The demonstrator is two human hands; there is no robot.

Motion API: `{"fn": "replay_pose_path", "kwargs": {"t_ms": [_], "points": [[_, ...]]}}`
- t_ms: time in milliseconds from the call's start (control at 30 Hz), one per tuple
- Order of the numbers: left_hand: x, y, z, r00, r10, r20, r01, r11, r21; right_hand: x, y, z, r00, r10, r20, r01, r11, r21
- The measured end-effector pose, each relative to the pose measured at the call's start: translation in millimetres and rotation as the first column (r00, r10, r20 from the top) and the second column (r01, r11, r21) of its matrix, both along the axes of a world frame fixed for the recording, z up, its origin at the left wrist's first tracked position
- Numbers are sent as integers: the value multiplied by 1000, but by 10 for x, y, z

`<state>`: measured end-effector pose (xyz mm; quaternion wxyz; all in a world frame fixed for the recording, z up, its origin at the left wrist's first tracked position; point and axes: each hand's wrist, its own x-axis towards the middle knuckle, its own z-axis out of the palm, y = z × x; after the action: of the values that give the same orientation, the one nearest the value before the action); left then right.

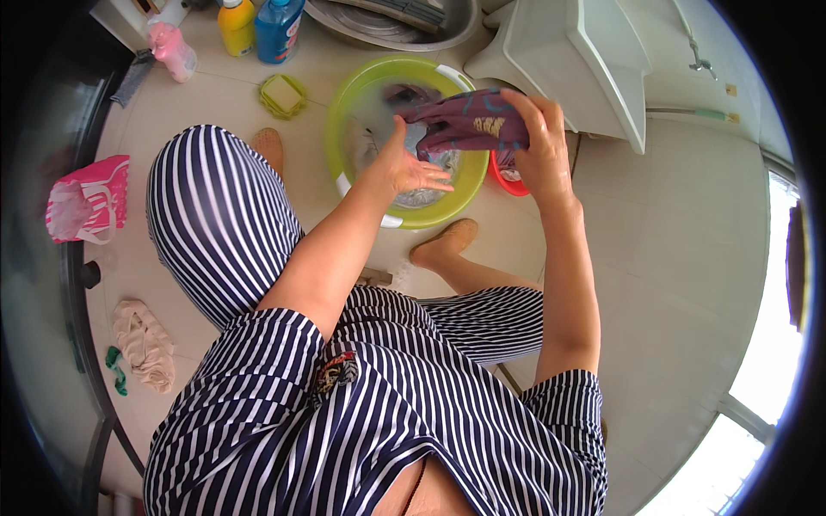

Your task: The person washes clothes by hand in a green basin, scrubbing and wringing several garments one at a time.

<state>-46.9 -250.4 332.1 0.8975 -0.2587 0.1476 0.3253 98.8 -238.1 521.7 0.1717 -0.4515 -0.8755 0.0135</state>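
Observation:
A wet purple patterned cloth (481,122) is gripped by my right hand (545,142) at its right end, above the right rim of a green plastic basin (342,84). My left hand (416,169) is over the basin with its fingers spread and the thumb up, beside the cloth's lower left end. It seems to hold nothing; whether it touches the cloth is not clear. Water and some dark fabric show in the basin, partly hidden by the cloth and my left hand.
A bar of soap (282,93) lies in a green dish. Bottles (279,29) and a large metal basin (387,35) stand beyond. A red container (516,187) with fabric is right of the green basin. A white washbasin (581,58), pink bag (97,197) and beige cloth (142,345) are around.

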Motion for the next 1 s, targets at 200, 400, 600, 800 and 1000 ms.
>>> {"fn": "replay_pose_path", "kwargs": {"t_ms": [200, 400, 600, 800, 1000], "points": [[-18, 581, -920, 894, 327, 306, -405, 882, 243, -281, 135, -745, 978, 205, 27, -202, 976, -79], [243, 731, -1450, 943, 301, 144, -328, 916, 230, -430, -184, -1044, 983, 118, -140, -173, 850, -497], [223, 929, -1507, 923, 147, 357, -192, 977, 94, -141, 705, -1163, 938, -62, -342, -117, 869, -480], [123, 1040, -1270, 936, 96, 339, -194, 943, 271, 313, 1750, -2260, 527, -726, -442, 80, 561, -824], [219, 1070, -1487, 984, 92, 153, -113, 985, 131, 671, 1473, -3110, 478, -742, -470, -81, 496, -865]]}}
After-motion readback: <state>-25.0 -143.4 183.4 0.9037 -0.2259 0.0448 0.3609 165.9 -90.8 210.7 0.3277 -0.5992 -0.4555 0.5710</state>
